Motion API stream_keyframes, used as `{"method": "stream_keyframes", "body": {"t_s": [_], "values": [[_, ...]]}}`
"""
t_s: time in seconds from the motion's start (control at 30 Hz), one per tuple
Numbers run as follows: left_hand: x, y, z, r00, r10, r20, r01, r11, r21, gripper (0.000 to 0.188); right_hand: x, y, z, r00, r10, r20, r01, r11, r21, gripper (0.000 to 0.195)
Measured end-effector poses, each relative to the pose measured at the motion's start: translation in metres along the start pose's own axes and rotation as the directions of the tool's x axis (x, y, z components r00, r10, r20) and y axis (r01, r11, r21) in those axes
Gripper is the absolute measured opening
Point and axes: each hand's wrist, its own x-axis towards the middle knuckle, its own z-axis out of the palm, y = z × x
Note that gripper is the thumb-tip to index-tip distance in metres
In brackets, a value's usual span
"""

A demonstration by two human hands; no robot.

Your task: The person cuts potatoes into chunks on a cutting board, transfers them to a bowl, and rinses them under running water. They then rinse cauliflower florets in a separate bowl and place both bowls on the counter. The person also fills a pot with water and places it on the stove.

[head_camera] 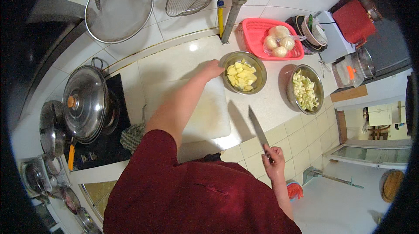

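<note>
My left hand (pixel 213 70) is at the near-left rim of a metal bowl (pixel 264 78) of sliced pale-yellow pieces, perhaps potato (pixel 241 74); its fingertips are partly hidden, so I cannot tell whether it grips the rim. In my right hand (pixel 274 161) is a kitchen knife (pixel 257 126), held by its handle, the blade pointing up the view beside the counter's edge. A white cutting board (pixel 212 113) lies under my left forearm. Farther right stands a second metal bowl (pixel 319 103) with chopped pale-green vegetable pieces (pixel 305 90).
A pink plastic basket (pixel 253 39) with bagged round white items stands by the wall. Left of the board are a cooktop (pixel 114 149) with a lidded pan (pixel 86 103) and a knitted cloth (pixel 132 137). A strainer (pixel 119 8) hangs above. Stacked bowls (pixel 314 31) sit at the back right.
</note>
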Motion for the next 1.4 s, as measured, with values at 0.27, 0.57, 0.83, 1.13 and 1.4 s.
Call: {"method": "stream_keyframes", "body": {"t_s": [0.27,0.57,0.83,1.13,1.4], "values": [[0.017,0.024,0.033,0.872,-0.148,0.467,0.299,0.916,-0.267,0.023,-0.062,-0.011,0.030,0.997,0.040,-0.059,-0.046,0.994,-0.097,0.038],[-0.118,-0.007,-0.054,0.998,0.020,0.064,0.013,0.884,-0.468,0.035,-0.065,0.006,0.031,0.998,-0.004,0.055,0.013,0.986,-0.166,0.041],[-0.351,-0.077,-0.116,0.907,-0.379,-0.185,0.174,0.736,-0.654,0.045,0.072,0.013,0.122,0.861,-0.437,0.260,0.486,0.859,-0.164,0.034],[-0.647,-0.176,-0.083,0.610,-0.711,-0.350,0.114,0.515,-0.850,0.045,0.052,-0.066,0.206,0.580,-0.655,0.484,0.804,0.557,-0.208,0.034],[-0.835,-0.244,-0.061,0.481,-0.813,-0.328,-0.173,0.279,-0.945,0.050,-0.246,-0.300,0.301,-0.068,-0.107,0.992,-0.203,0.975,0.091,0.045]]}}
